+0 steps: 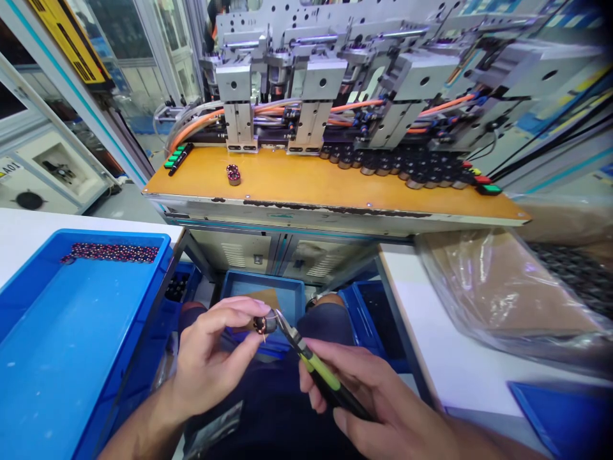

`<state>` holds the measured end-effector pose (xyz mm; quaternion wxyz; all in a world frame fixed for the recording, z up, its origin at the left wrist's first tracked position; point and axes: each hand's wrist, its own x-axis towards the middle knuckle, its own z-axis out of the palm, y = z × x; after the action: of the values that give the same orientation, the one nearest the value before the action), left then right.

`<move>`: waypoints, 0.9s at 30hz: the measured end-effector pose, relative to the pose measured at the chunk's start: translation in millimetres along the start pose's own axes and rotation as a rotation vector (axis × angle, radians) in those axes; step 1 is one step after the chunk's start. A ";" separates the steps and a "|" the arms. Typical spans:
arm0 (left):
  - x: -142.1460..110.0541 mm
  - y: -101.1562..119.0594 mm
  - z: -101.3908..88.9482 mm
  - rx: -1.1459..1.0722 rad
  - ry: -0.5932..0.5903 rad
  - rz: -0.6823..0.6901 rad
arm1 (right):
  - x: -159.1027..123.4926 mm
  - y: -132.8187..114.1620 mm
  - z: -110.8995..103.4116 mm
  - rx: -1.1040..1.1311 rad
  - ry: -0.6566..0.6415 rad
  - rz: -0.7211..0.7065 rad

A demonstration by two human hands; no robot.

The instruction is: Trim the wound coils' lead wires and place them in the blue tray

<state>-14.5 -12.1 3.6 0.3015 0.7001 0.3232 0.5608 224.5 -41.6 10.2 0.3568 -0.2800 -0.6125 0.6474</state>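
Observation:
Between the thumb and fingers of my left hand (218, 348) is a small round motor stator (269, 322) with copper windings and a dark metal body. A thin copper wire end sticks out below it. My right hand (371, 390) is wrapped around a pair of pliers (320, 369) with green and black handles. The jaws of the pliers point up and left and meet the stator's right edge; whether they touch a wire there is too small to tell. Both hands are above my lap.
An orange bench (297, 182) under a machine (316, 83) holds two wound stators (233, 175) and many dark cylindrical parts (412, 167). At left, a blue tray (71, 345) contains rows of wound stators (115, 252). Plastic-wrapped cardboard (498, 287) lies on the right table.

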 end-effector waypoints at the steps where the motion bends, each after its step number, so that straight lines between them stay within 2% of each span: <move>1: -0.2 0.2 -0.2 -0.001 -0.002 0.003 | 0.3 -0.6 0.4 0.003 0.003 0.002; 11: -1.0 2.8 -1.4 -0.007 -0.023 0.005 | 3.6 -0.4 1.2 0.034 -0.008 0.050; 16: -2.7 2.9 -1.3 -0.009 -0.021 -0.005 | 8.4 0.3 -3.1 -0.154 -0.062 0.147; 19: -4.0 3.1 -0.5 -0.038 0.000 -0.041 | 11.6 -1.9 -4.2 -0.215 -0.022 0.160; 21: -4.5 2.9 -1.1 -0.083 0.027 -0.099 | 12.6 -4.9 -5.2 -0.263 0.015 0.141; 23: -4.9 1.5 -3.2 -0.189 0.057 -0.221 | 15.0 -9.6 -8.9 -0.363 0.014 0.084; 25: -5.9 -1.3 -6.4 -0.366 0.094 -0.389 | 24.0 -16.6 -18.0 -0.543 0.019 -0.023; 27: -9.0 -4.4 -9.7 -0.544 0.162 -0.567 | 45.0 -26.5 -34.1 -0.783 0.112 -0.174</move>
<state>-25.9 -16.0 -3.4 0.5922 0.4312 0.3659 0.5740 228.4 14.7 36.7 0.3093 -0.3768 -0.8138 0.3164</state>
